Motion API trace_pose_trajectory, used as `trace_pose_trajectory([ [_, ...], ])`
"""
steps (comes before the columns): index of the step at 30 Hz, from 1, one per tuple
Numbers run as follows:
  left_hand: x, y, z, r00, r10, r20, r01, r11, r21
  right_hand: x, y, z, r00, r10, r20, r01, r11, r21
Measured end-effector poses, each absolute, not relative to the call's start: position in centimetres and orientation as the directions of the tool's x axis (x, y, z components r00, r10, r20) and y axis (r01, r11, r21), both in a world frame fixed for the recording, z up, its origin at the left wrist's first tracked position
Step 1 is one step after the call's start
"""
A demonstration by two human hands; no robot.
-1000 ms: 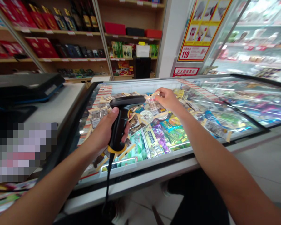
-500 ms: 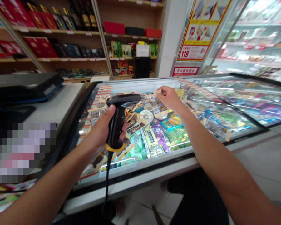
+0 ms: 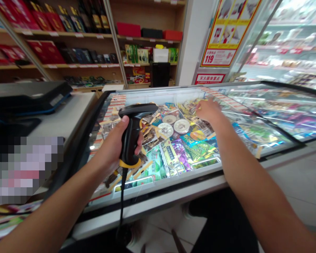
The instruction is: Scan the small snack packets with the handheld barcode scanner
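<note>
My left hand (image 3: 117, 140) is wrapped around the handle of a black barcode scanner (image 3: 131, 137) with yellow trim, its head level and its cable hanging down. My right hand (image 3: 210, 111) is at the back of the goods, fingers bent and closed at the top of a clear packet with brown contents (image 3: 204, 127) and cream strips. Its fingertips are partly hidden. Left of this packet sit three round silver-lidded tubs (image 3: 181, 125). Colourful bags lie in front, among them a purple bag (image 3: 180, 153) and a green bag (image 3: 155, 163).
The goods lie on a glass-topped chest freezer (image 3: 152, 203) with a pale front rim. A grey counter (image 3: 76, 110) with a dark flat device (image 3: 28, 98) stands at left. Behind are stocked shelves (image 3: 81, 35), a pillar with a poster (image 3: 228, 35) and a glass-fronted cabinet at right.
My right hand has moved right with the packet, uncovering the third tub beside the other two. My left hand still holds the barcode scanner in nearly the same place.
</note>
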State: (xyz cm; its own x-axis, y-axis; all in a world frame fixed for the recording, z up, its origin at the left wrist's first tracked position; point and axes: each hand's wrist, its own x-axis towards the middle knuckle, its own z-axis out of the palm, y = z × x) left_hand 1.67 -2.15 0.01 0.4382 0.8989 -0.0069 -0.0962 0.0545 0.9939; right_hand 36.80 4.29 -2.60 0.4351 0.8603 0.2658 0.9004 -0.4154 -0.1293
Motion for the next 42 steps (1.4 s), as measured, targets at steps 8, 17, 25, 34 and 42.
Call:
trace_pose_trajectory([
  [8, 1.7, -2.5, 0.3, 0.436, 0.9, -0.005, -0.138, 0.072, 0.988, 31.0, 8.1, -6.3, -0.037, 0.917, 0.396, 0.973, 0.123, -0.195],
  [17, 1.5, -2.4, 0.1, 0.43, 0.903, 0.002, -0.154, 0.071, 0.985, 29.5, 13.4, -6.0, -0.24, 0.939, 0.245, 0.962, 0.265, -0.07],
  [25, 1.6, -2.6, 0.0, 0.441, 0.898, 0.008, -0.152, 0.066, 0.986, 31.1, 9.1, -4.4, -0.12, 0.974, 0.19, 0.968, 0.158, -0.195],
  [34, 1.8, -2.7, -0.1, 0.455, 0.89, -0.015, -0.141, 0.089, 0.986, 33.3, 5.5, -3.2, -0.063, 0.973, 0.222, 0.915, 0.145, -0.375],
  [42, 1.8, -2.9, 0.2, 0.473, 0.881, 0.005, -0.201, 0.102, 0.974, 31.3, 4.7, -1.6, 0.081, 0.885, 0.459, 0.835, 0.191, -0.516],
])
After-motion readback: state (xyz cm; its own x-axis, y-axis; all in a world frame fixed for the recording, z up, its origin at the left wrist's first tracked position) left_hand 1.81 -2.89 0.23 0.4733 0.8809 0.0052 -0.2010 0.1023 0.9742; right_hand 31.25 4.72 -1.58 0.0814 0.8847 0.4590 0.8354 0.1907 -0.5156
